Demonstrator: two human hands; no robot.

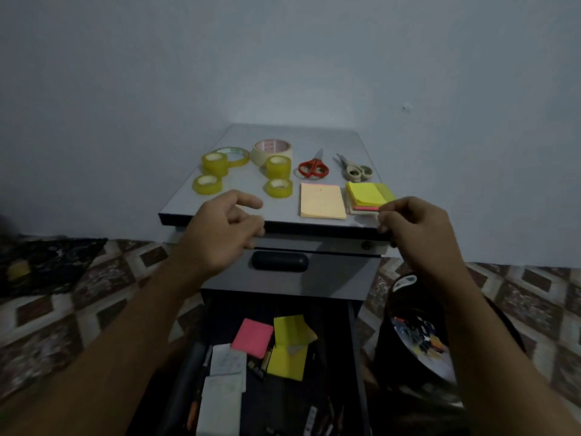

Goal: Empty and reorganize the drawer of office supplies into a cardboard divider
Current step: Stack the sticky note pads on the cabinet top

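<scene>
Pale blue-grey wall [283, 58] and brown-and-cream patterned floor tiles [63, 309] frame a small grey cabinet [245, 187] in dim light. Its low drawer [358, 357] stands pulled out at the near centre, dark inside and cluttered: a pink sticky pad [253, 337], folded yellow notes [289, 350], white paper slips [223, 372] and pens [195, 410] lie jumbled together. On the cabinet top, supplies sit in rows: four small yellowish tape rolls [214, 163], a thin clear tape ring [239, 154] and a cream masking tape roll [273, 149] to the left; red scissors [313, 169] and grey scissors [355, 169] to the far right; a pale orange pad [322, 201] and a yellow-over-pink note stack [367, 195] near the front edge. Red print inside the masking tape is too blurred to read. The person's left hand [220, 234] hovers at the front edge, fingers loosely curled around nothing. The right hand [418, 234] has curled fingers at the note stack's near right corner; whether they pinch it cannot be told. A closed drawer's black handle [279, 261] shows between the hands. A black bin [415, 341] of small oddments stands just right of the open drawer, and dark cloth [47, 262] lies on the floor at the left.
</scene>
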